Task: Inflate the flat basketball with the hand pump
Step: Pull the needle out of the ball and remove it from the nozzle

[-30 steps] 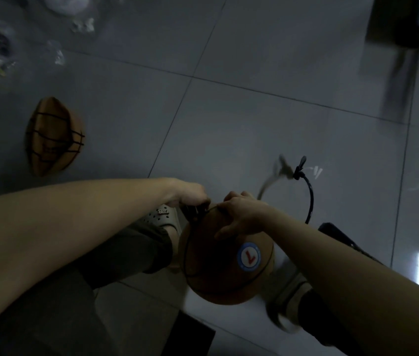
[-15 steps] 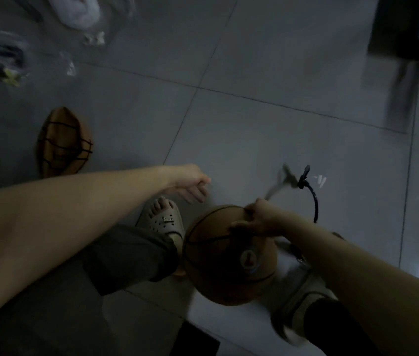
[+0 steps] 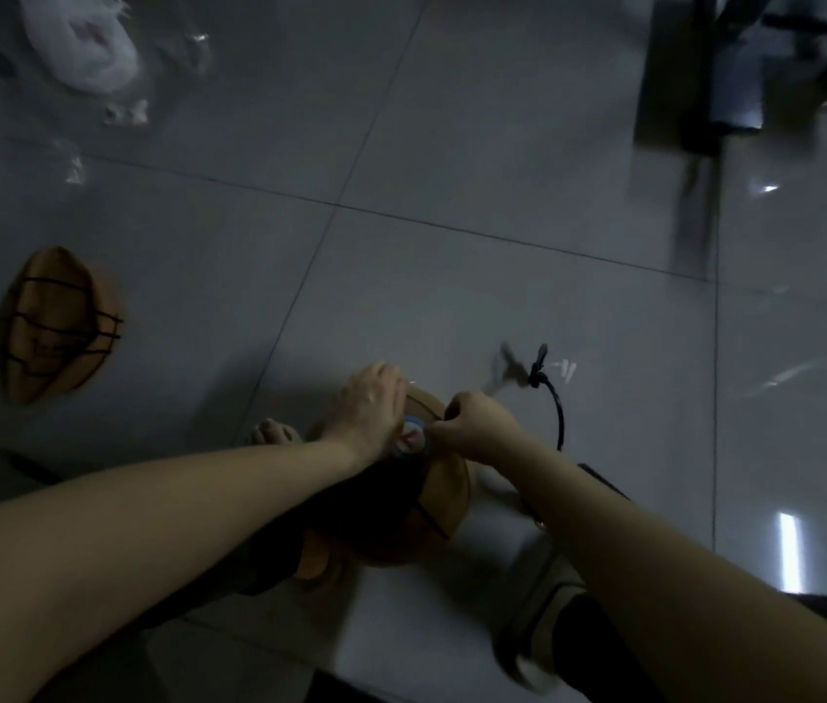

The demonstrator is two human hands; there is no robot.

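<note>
I count two basketballs. Rounder basketball (image 3: 442,504) at 6 o'clock, between legs, two hands on it. Left hand (image 3: 368,408) lies on top, fingers straight. Right hand (image 3: 477,423), fingers curled, pressed beside one round sticker (image 3: 409,438); I cannot tell what it pinches. Flat basketball (image 3: 54,327) on floor (image 3: 452,144) at 9 o'clock, well apart. One black pump hose (image 3: 558,413) loops at 3 o'clock of right hand.
</note>
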